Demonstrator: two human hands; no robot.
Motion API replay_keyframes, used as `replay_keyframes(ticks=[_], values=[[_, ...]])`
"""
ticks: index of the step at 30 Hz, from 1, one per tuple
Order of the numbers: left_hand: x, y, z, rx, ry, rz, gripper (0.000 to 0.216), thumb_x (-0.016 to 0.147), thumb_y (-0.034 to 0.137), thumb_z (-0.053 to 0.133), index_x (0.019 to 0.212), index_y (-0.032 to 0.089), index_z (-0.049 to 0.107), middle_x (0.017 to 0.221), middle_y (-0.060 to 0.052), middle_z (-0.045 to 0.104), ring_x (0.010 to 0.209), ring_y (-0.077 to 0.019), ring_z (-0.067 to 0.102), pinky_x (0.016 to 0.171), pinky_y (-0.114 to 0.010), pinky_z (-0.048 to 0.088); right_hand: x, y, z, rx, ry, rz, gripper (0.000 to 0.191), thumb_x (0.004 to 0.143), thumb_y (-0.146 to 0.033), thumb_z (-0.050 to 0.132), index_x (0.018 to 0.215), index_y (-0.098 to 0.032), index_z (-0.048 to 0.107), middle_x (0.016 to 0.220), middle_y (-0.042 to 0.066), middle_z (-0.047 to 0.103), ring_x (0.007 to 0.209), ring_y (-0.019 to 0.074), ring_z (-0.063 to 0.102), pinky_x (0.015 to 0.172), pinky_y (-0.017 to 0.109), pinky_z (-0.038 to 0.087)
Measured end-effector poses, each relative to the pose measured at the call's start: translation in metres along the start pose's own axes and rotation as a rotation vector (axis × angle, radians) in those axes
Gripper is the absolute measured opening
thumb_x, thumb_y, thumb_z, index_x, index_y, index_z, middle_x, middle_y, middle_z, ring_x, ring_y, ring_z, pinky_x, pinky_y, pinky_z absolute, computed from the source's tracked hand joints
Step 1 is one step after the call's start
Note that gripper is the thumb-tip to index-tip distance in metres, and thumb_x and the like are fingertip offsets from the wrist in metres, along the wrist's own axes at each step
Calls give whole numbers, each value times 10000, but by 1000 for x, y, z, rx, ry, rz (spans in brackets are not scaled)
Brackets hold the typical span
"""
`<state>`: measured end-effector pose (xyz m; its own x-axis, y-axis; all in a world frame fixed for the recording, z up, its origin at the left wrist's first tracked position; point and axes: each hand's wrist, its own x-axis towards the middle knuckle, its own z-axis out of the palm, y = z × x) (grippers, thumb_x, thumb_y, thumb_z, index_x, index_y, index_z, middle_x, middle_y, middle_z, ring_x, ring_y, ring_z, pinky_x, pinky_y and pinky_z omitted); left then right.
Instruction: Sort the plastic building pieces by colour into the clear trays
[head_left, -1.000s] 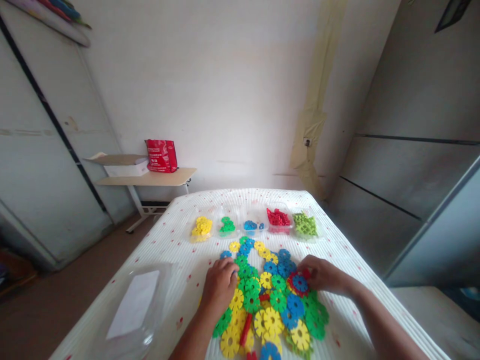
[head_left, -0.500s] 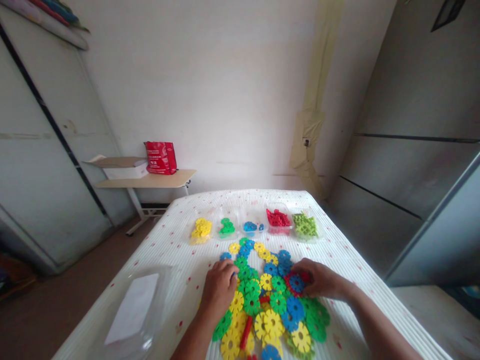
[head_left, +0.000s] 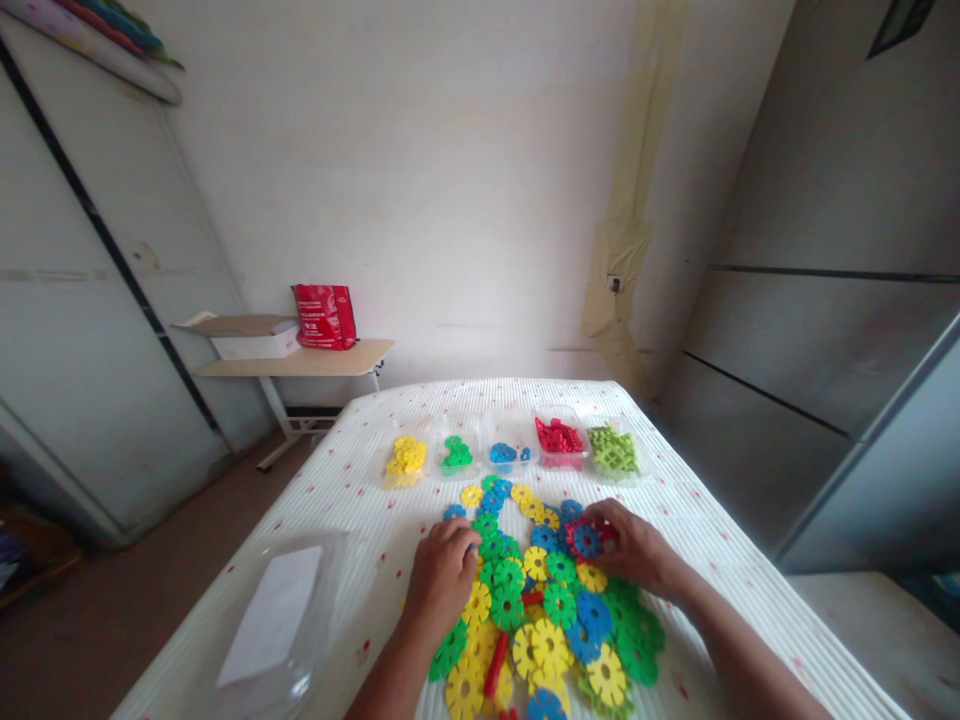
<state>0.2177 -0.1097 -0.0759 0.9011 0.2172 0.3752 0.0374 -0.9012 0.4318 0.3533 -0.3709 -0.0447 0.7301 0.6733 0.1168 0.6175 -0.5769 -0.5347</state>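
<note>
My right hand (head_left: 637, 548) is closed on red and blue notched flower discs (head_left: 587, 540), with the blue one in front of the red, at the right of a colourful pile. Just below them lies a yellow disc (head_left: 592, 577). My left hand (head_left: 450, 562) rests at the pile's left edge with its fingers curled. A bit of blue shows at its fingertips, but I cannot make out the piece. Between the hands lie green discs (head_left: 507, 606), yellow discs (head_left: 551, 646), blue discs (head_left: 592, 615) and a red stick (head_left: 496, 664).
Behind the pile stand clear trays of yellow discs (head_left: 406, 456), green discs (head_left: 456, 453), blue pieces (head_left: 503, 453), red pieces (head_left: 559, 437) and light green pieces (head_left: 613, 450). A clear lid (head_left: 315, 620) with white paper lies at left. A side table (head_left: 352, 358) holds a red bag (head_left: 325, 317).
My right hand has moved slightly away from me with the red and blue discs, uncovering a yellow disc. My left hand keeps its place by the pile.
</note>
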Motion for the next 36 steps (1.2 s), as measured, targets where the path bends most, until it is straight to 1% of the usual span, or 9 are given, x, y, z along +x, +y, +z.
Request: replay_keyframes(ticks=[4, 8, 12, 17, 19, 23, 29, 32, 36], values=[[0, 0, -1, -8, 5, 6, 232, 757, 99, 446, 827, 211, 637, 962, -39, 615, 924, -184, 536, 846, -329, 407, 1, -1, 4, -100, 116, -85, 350, 662, -189, 551, 1009, -223, 517, 989, 37, 549, 868, 176, 561, 746, 282, 441], [0, -1, 0, -14, 3, 4, 228, 759, 97, 448, 826, 207, 637, 966, -42, 613, 927, -185, 533, 844, -331, 405, 3, 1, 10, -150, 166, -143, 359, 679, -161, 529, 1033, -216, 495, 991, 47, 529, 884, 180, 552, 758, 297, 451], [-1, -2, 1, -24, 0, -2, 230, 759, 102, 455, 838, 217, 638, 971, -38, 611, 934, -186, 530, 839, -332, 403, 5, -1, 16, -178, 255, -205, 357, 692, -132, 510, 1040, -211, 498, 1033, 65, 512, 917, 181, 545, 787, 303, 462], [-1, -1, 0, -21, -6, -14, 226, 758, 105, 461, 840, 218, 638, 982, -36, 607, 943, -185, 527, 847, -331, 401, 4, -7, 23, -230, 336, -229, 249, 751, -143, 467, 992, -200, 494, 935, 67, 526, 828, 175, 561, 712, 283, 473], [0, -1, 0, -19, -6, -16, 227, 758, 102, 459, 838, 219, 637, 980, -34, 608, 943, -184, 528, 847, -329, 401, 4, -7, 27, -265, 345, -209, 205, 774, -131, 420, 952, -199, 494, 868, 53, 528, 760, 162, 565, 664, 260, 463], [0, 0, -1, -20, -7, -8, 230, 758, 100, 457, 840, 220, 634, 972, -30, 609, 936, -180, 527, 848, -324, 400, 5, -6, 33, -286, 290, -174, 182, 775, -105, 375, 862, -195, 506, 815, 36, 530, 657, 139, 563, 600, 236, 438], [-1, -1, -1, -10, -8, -4, 224, 765, 105, 451, 838, 212, 633, 983, -38, 607, 940, -186, 526, 847, -331, 400, 6, -4, 33, -139, 279, -154, 217, 783, -147, 403, 966, -203, 505, 914, 49, 555, 784, 160, 587, 706, 271, 466], [-1, -1, -1, -8, -6, 1, 225, 765, 103, 447, 835, 205, 635, 983, -44, 608, 938, -191, 529, 846, -335, 401, 7, -2, 31, -75, 302, -126, 212, 787, -173, 417, 975, -203, 511, 910, 49, 559, 777, 159, 585, 708, 276, 473], [-1, -2, 0, -8, 1, 14, 229, 766, 104, 441, 832, 206, 634, 968, -44, 609, 925, -189, 532, 836, -331, 406, 13, -2, 25, -62, 336, -129, 240, 824, -153, 347, 959, -208, 538, 920, 48, 575, 837, 151, 582, 754, 262, 455]])
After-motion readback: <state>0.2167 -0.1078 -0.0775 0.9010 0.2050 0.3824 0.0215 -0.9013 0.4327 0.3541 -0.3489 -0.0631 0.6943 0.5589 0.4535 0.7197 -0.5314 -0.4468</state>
